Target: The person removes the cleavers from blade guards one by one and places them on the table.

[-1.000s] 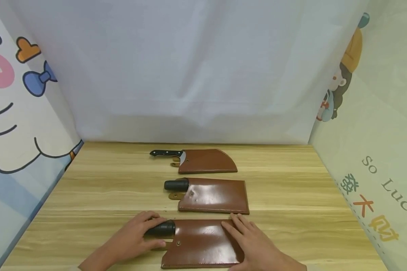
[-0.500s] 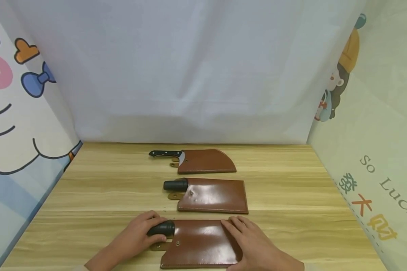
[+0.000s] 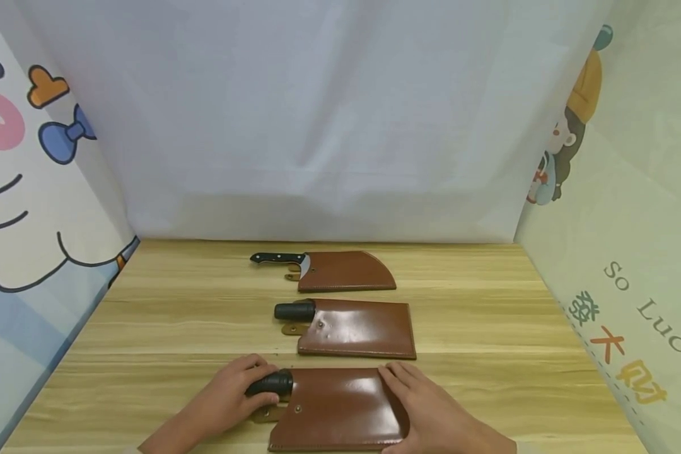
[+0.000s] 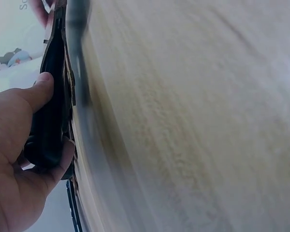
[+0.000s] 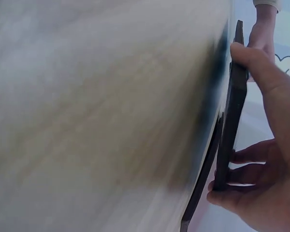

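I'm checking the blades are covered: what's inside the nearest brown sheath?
A black handle, gripped by the left hand, sticks out of the sheath. Whatever lies inside is covered; no blade shows.

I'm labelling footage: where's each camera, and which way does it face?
Head: on the head, facing forward and down at the table; left grip, right grip, forearms.
Left wrist: on that wrist, facing the black handle; left grip near, right beyond.
Right wrist: on that wrist, facing the held sheath; right grip near, left beyond.
Shared: head and left wrist both show the black handle.
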`<state>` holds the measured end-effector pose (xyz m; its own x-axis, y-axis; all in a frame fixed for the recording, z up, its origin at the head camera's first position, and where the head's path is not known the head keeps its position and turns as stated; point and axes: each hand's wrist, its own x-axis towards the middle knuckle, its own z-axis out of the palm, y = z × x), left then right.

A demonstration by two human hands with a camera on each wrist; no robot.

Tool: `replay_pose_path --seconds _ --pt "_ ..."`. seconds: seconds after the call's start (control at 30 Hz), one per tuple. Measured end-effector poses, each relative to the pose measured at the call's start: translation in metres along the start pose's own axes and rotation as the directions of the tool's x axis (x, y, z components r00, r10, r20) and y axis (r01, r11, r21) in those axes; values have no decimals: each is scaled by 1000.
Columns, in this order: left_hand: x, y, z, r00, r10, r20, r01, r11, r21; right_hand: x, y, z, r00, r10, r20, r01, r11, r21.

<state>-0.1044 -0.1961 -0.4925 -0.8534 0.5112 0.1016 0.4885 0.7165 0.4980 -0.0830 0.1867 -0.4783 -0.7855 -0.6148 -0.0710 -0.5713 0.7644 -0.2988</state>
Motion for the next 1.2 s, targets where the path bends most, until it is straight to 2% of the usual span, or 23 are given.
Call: replay_pose_path --seconds 0.13,0.23,0.4,0.57,1.2 --pt "0 4 -3 1000 4 -21 -3 999 35 -3 0 -3 1000 10 -17 -9 999 46" --pt "-2 8 -6 999 10 -32 -8 998 55 -6 1 -5 998 -5 -59 8 999 49" --pt "-5 10 -10 998 33 -49 -29 996 80 -9 4 -5 987 -68 -147 66 998 -21" --pt "-7 14 -12 996 50 -75 -43 996 83 -10 4 -7 973 -110 -201 102 994 -51" --pt "-8 14 -13 984 93 -149 -81 993 85 -14 7 -9 954 -145 -262 131 989 -70"
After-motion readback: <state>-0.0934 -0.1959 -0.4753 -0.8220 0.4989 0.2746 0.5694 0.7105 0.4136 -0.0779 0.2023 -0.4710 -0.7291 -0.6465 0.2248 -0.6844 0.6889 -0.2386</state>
